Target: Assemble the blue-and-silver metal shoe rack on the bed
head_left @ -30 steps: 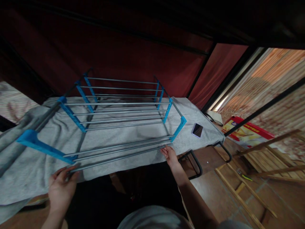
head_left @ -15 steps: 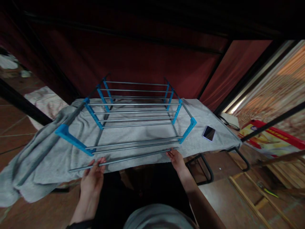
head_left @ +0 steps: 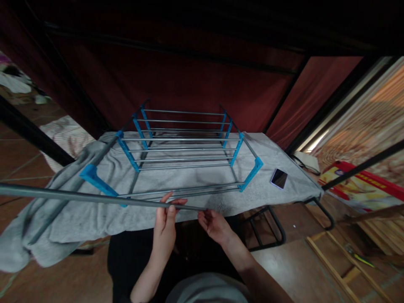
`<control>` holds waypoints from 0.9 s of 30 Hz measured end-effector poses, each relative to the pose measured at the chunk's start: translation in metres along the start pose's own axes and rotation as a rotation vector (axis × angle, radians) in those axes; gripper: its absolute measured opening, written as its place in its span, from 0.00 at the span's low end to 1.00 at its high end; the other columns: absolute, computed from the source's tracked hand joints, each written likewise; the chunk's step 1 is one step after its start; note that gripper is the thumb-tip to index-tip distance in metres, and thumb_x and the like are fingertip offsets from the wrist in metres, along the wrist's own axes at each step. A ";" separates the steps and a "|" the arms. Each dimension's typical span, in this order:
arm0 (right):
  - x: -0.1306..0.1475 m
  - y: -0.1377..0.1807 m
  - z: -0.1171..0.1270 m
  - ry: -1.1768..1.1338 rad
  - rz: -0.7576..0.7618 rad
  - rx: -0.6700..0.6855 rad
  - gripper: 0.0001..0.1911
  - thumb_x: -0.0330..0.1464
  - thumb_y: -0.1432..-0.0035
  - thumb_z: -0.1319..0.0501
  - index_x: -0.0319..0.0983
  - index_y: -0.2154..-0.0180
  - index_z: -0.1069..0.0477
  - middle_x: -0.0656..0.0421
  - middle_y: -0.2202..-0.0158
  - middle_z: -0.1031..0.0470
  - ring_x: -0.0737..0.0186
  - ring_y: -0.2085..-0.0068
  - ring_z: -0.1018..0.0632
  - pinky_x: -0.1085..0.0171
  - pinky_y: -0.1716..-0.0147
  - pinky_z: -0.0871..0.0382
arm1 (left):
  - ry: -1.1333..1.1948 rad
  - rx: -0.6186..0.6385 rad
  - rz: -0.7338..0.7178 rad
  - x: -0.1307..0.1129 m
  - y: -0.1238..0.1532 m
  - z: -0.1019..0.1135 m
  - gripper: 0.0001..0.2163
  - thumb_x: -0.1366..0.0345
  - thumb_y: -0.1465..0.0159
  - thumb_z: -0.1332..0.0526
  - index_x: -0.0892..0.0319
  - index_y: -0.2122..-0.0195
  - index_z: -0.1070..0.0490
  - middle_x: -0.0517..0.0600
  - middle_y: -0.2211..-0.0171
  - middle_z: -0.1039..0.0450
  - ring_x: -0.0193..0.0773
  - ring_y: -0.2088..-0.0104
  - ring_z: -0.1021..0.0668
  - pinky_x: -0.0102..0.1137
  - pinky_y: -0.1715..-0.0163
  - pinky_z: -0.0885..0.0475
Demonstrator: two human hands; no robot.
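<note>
A long grey metal rod [head_left: 78,196] runs from the left edge of the view to my hands. My left hand [head_left: 167,221] is closed around it near its right part, and my right hand [head_left: 214,223] grips its right end. Behind the rod lies a rack [head_left: 189,155] of grey metal bars and blue plastic side pieces, resting on a grey towel [head_left: 94,219] that covers a low table.
A phone [head_left: 279,178] lies on the towel to the right of the rack. A black table leg [head_left: 271,227] shows below the towel. Wooden slats [head_left: 341,269] lie on the floor at the right, beside a red and yellow box [head_left: 360,185]. A dark red curtain hangs behind.
The rod has come away from the front of the rack and been lifted, swung out to the left. Both hands have moved closer together near its right end.
</note>
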State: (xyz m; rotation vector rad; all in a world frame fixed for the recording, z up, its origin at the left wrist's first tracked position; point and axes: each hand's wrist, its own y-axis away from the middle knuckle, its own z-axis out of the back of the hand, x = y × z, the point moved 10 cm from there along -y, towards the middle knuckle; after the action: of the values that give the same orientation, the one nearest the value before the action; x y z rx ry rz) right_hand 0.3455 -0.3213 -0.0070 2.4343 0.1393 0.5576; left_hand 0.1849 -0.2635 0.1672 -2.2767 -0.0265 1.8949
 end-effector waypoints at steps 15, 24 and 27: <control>0.017 0.022 -0.030 0.329 0.060 0.189 0.12 0.34 0.50 0.31 0.37 0.63 0.24 0.56 0.67 0.19 0.63 0.68 0.21 0.62 0.62 0.27 | -0.802 0.392 -0.607 -0.053 -0.021 -0.036 0.14 0.61 0.30 0.44 0.50 0.45 0.27 0.50 0.58 0.22 0.40 0.59 0.22 0.34 0.58 0.29; 0.072 0.018 0.012 0.236 0.316 -0.021 0.18 0.34 0.58 0.26 0.41 0.63 0.25 0.56 0.62 0.18 0.59 0.62 0.20 0.59 0.58 0.27 | -1.279 0.463 -0.546 0.047 -0.033 -0.018 0.16 0.64 0.29 0.49 0.55 0.47 0.26 0.53 0.60 0.22 0.46 0.61 0.22 0.40 0.58 0.30; 0.083 0.012 0.024 0.177 0.381 -0.033 0.16 0.34 0.57 0.26 0.42 0.65 0.26 0.57 0.61 0.18 0.58 0.60 0.19 0.56 0.55 0.27 | -1.311 0.510 -0.549 0.064 -0.033 -0.012 0.16 0.66 0.29 0.50 0.55 0.46 0.26 0.53 0.59 0.22 0.45 0.60 0.22 0.40 0.58 0.30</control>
State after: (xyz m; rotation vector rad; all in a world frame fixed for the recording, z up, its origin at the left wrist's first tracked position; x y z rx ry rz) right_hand 0.4306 -0.3251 0.0129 2.3876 -0.2652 0.9346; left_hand 0.2119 -0.2245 0.1120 -0.3937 -0.2609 2.2795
